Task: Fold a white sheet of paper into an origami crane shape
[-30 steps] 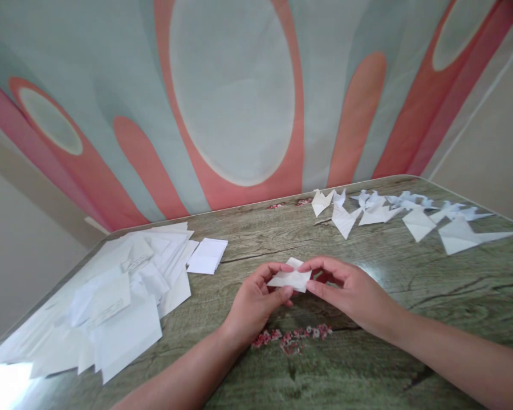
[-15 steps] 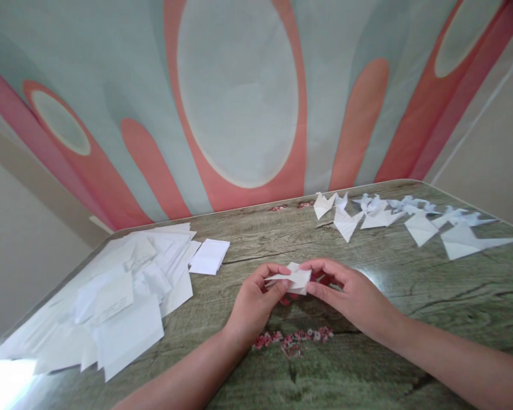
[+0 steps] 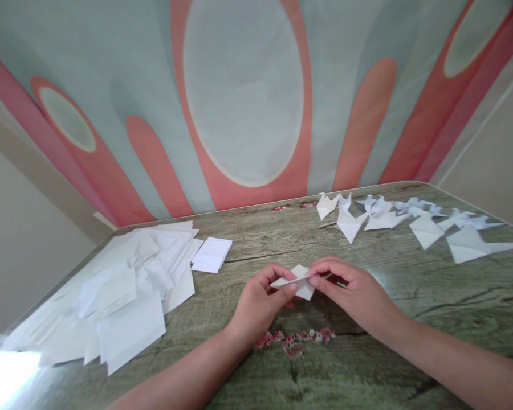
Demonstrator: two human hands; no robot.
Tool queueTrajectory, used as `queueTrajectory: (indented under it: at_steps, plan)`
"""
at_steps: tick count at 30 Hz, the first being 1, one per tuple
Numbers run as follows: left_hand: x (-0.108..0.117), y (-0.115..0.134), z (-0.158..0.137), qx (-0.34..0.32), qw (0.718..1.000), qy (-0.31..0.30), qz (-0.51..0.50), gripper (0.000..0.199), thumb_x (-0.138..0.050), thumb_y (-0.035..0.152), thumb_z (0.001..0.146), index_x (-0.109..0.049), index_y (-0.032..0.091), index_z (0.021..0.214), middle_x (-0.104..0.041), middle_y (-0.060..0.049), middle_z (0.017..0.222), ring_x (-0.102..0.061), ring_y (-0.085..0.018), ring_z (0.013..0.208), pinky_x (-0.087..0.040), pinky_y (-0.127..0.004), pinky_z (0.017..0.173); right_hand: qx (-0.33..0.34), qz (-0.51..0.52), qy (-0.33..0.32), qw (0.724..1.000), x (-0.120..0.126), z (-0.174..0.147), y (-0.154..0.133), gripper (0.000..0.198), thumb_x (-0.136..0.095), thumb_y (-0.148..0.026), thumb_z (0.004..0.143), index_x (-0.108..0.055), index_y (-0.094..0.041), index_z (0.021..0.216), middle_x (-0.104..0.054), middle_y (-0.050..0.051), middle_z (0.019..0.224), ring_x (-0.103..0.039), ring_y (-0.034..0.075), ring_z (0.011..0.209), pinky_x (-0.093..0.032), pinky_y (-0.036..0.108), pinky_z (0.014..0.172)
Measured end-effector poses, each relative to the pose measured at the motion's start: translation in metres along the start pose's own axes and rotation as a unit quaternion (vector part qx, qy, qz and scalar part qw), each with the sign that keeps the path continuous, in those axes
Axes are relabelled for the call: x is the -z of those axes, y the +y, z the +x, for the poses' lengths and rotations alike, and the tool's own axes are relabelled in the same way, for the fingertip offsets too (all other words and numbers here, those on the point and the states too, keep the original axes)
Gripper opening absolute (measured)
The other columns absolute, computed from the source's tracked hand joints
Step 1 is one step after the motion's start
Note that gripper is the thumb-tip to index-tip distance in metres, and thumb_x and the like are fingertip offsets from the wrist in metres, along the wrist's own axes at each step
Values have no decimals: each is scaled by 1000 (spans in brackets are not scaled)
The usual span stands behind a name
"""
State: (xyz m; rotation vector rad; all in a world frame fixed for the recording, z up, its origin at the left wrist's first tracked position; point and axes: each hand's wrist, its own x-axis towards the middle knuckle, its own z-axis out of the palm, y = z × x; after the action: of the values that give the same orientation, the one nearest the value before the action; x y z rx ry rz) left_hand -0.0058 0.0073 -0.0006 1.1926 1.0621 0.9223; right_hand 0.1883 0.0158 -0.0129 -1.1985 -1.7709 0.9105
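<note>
Between both hands, just above the table, is a small folded piece of white paper (image 3: 301, 278), with pointed flaps and a ridge running across it. My left hand (image 3: 270, 293) pinches its left point between thumb and fingers. On the other side my right hand (image 3: 342, 283) pinches the right part, thumb and index finger covering that end. Farther back on the right stand several folded paper birds (image 3: 426, 229), white with pointed tails and wings.
A spread pile of white paper sheets (image 3: 132, 336) covers the table's left side, with a small square stack of paper (image 3: 212, 254) beside it. The wood-patterned table (image 3: 256, 239) meets a red and grey-green patterned backdrop (image 3: 256, 196) at its far edge.
The folded paper has turned and its flaps now form a diamond with a ridge across. My right fingers have shifted onto its right point. The view has moved slightly.
</note>
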Motion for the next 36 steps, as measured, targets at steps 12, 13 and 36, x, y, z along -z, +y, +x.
queueTrajectory:
  at_steps: [12, 13, 36]
  plan:
    - [-2, -3, -1, -42, 986, 90, 136, 25, -66, 41, 80, -58, 17, 76, -61, 0, 68, -53, -14, 63, -39, -23, 60, -118, 98, -73, 985, -7, -2, -3, 26, -61, -44, 84, -60, -19, 78, -64, -1, 74, -57, 14, 69, -42, 25, 62]
    - [-2, -3, -1, -42, 987, 89, 128, 25, -66, 40, 80, -57, 17, 76, -61, 1, 67, -53, -13, 62, -39, -23, 60, -117, 113, -65, 985, -8, -2, -2, 26, -62, -45, 83, -59, -19, 82, -63, -1, 73, -57, 14, 68, -42, 25, 61]
    - [-11, 1, -3, 46, 981, -106, -158, 39, -71, 37, 79, -58, 14, 108, -64, -11, 103, -62, -21, 95, -50, -33, 81, 241, -178, -17, 954, -2, -9, -2, 14, -54, -15, 89, -63, -22, 97, -66, 7, 101, -59, 23, 97, -47, 38, 87]
